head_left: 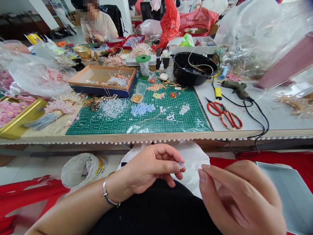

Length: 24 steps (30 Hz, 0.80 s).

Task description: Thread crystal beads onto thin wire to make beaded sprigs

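Over my lap, my left hand (156, 164) pinches a small pale blue flower-like bead (181, 165) between thumb and forefinger. My right hand (234, 189) is just to the right of it, thumb and forefinger pressed together; what they hold, if anything, is too fine to see. Beyond both hands lies a green cutting mat (117, 125). On it are a heap of clear beads (112, 107), light blue flower pieces (143, 109), a smaller blue cluster (170, 117) and a thin wire sprig (154, 116).
Red-handled pliers (223, 112), a glue gun (236, 88) with its cord and a black basin (193, 70) stand on the right. A shallow box (102, 80) and a gold tray (22, 114) are on the left. A bucket (83, 169) is below. Another person (99, 26) sits across.
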Tool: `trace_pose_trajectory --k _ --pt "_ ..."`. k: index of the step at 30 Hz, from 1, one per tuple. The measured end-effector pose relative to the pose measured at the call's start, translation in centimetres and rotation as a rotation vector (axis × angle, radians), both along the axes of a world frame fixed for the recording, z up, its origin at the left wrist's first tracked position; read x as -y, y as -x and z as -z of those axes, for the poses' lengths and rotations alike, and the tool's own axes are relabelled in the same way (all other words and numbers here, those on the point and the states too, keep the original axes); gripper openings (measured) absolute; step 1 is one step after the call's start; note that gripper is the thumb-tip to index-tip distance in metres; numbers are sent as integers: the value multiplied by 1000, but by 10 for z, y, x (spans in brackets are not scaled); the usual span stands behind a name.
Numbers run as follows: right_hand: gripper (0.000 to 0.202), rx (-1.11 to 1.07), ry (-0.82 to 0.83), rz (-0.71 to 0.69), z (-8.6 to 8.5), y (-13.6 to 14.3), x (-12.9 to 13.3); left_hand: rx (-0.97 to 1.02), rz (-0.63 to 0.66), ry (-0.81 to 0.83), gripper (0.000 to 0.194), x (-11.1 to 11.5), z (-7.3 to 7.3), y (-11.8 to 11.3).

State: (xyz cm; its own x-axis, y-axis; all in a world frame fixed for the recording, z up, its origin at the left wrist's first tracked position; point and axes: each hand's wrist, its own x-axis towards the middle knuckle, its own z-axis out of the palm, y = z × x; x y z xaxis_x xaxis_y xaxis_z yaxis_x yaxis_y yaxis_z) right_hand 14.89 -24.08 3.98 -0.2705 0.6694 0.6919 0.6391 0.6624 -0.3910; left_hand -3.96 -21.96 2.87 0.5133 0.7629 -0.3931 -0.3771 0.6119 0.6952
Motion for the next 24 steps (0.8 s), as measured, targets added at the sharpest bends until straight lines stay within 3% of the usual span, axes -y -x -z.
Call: trace_pose_trajectory --k 6,12,24 --pt "15 97 -37 -30 -1 3 3 7 -26 -12 12 3 2 4" --pt "18 226 -117 -79 0 8 0 30 -24 0 10 3 5 5" --pt "17 342 -89 -114 5 7 -3 69 -8 -24 8 0 7 6"
